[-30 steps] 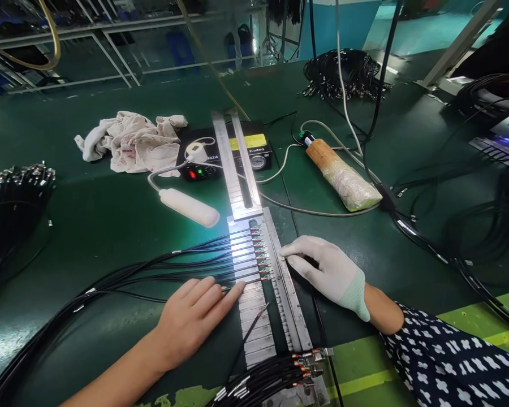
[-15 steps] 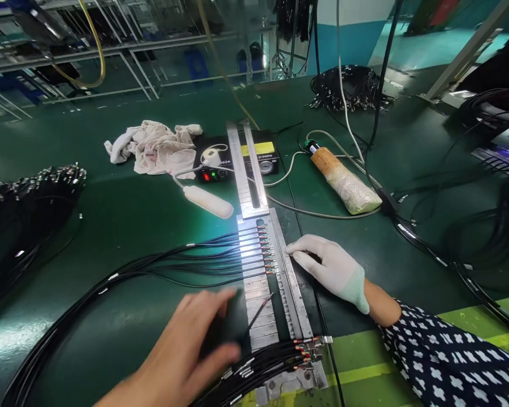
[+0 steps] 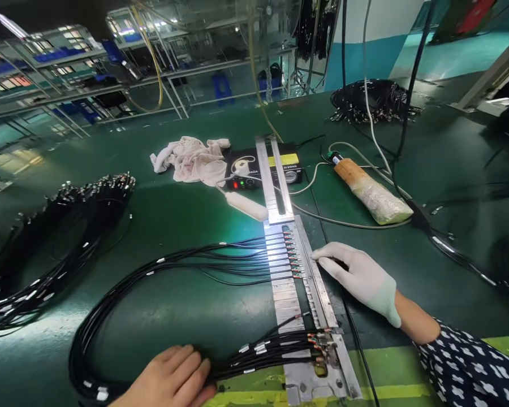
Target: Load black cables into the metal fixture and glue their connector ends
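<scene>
My bare left hand (image 3: 173,377) is at the bottom, its fingers curled over a bundle of black cables (image 3: 250,362); the fingertips are partly hidden. The bundle's stripped, coloured wire ends lie on the lower part of a long metal fixture (image 3: 309,305). Farther up the fixture, several black cables (image 3: 233,255) lie side by side in its slots, with small connectors (image 3: 294,254) at their ends. My right hand (image 3: 356,277), in a white glove, has thumb and index finger nearly together, pinching at the fixture's right rail.
Behind the fixture is a black control box (image 3: 286,161), with a crumpled white cloth (image 3: 195,161) and a white wand-like piece (image 3: 246,206) near it. A wrapped wooden-handled tool (image 3: 373,192) lies right. Cable coils lie left (image 3: 68,243) and at the back (image 3: 373,102).
My left hand has moved down from beside the fixture, and its spread fingers have closed over the cable bundle. My right hand keeps its place at the rail. The camera view has shifted.
</scene>
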Demonstrator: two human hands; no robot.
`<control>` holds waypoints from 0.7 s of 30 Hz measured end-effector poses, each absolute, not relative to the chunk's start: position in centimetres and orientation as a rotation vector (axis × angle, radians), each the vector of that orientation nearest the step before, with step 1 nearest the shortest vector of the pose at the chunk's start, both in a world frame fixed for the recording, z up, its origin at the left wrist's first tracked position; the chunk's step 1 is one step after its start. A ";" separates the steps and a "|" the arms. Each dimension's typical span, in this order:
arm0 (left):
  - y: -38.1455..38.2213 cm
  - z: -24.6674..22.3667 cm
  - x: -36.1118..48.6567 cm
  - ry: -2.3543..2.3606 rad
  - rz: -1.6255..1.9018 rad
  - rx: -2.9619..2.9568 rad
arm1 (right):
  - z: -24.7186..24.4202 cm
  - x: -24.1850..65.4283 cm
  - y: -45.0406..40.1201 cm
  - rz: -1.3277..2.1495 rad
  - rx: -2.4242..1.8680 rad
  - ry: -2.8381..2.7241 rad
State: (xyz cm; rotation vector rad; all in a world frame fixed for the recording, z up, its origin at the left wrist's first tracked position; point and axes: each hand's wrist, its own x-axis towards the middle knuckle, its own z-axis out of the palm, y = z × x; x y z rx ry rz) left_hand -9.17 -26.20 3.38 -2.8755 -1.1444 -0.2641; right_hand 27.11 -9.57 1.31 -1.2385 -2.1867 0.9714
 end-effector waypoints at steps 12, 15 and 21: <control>-16.0 4.0 -13.5 -0.512 0.075 -3.064 | 1.6 21.9 -12.2 0.432 -1.816 -2.309; -16.7 4.2 -13.3 -0.655 0.031 -3.059 | 2.0 21.7 -11.6 0.404 -1.858 -2.308; -21.9 3.2 -13.5 -1.354 -0.230 -2.869 | 2.6 21.3 -10.3 0.437 -1.897 -2.292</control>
